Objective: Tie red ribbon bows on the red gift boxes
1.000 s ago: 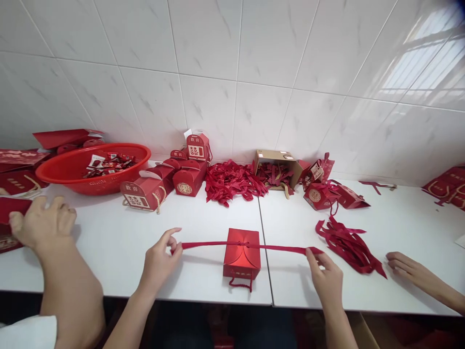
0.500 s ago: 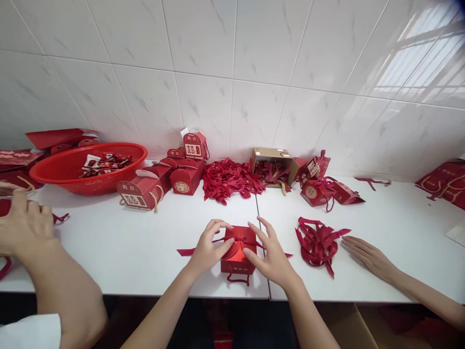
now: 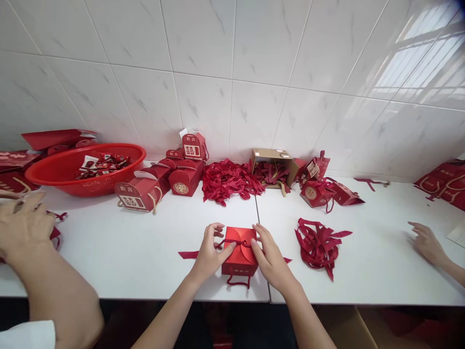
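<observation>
A small red gift box stands on the white table in front of me, its petal-like top flaps folded together. A dark red ribbon lies over the top and is knotted near the middle; its tails stick out to both sides. A red cord handle hangs at the front. My left hand holds the box at its left, thumb on the top by the ribbon, fingers curled. From the right, my right hand holds the box, fingers along its side and thumb at the top edge.
A pile of ribbons lies to the right. Behind are more ribbons, a cardboard box, several red boxes and a red basin of wrapped sweets. Other people's hands show at left and right.
My hands have closed in around the box; my right fingers have come down from spread to its right side. The other person's hand on the right has moved away from the ribbon pile.
</observation>
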Action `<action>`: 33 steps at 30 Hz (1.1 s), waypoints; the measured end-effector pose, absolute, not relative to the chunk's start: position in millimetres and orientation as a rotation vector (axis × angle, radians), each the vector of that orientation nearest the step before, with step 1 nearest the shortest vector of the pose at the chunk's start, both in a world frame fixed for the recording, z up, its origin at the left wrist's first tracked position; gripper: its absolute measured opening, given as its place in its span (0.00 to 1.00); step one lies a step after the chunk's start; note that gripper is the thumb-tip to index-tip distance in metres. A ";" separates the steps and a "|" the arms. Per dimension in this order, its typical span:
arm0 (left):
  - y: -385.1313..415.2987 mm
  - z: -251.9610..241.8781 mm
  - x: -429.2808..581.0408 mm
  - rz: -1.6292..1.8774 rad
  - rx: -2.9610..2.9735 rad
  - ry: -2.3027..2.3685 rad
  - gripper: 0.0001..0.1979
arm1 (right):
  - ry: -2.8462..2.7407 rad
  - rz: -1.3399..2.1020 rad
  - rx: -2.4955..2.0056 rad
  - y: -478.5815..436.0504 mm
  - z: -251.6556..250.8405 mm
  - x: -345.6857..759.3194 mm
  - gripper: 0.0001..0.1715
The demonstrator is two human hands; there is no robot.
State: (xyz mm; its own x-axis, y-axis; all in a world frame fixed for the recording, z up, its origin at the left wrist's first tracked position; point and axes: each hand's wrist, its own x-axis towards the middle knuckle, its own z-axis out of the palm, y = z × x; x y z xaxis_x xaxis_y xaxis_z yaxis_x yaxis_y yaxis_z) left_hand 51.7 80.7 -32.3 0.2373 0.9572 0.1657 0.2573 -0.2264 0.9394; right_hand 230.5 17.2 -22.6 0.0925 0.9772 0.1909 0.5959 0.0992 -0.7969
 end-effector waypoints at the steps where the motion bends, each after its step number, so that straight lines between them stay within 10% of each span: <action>1: 80.5 -32.9 51.2 1.010 1.642 1.158 0.18 | -1.536 0.586 -1.624 16.4 -25.8 231.3 0.26; 21: 113.0 28.3 8.0 0.011 1.679 0.761 0.08 | -1.598 0.065 -1.563 11.8 -12.1 251.7 0.15; 33: 52.5 4.2 51.8 0.829 2.198 0.974 0.16 | -1.400 0.676 -1.342 12.5 -2.5 203.8 0.08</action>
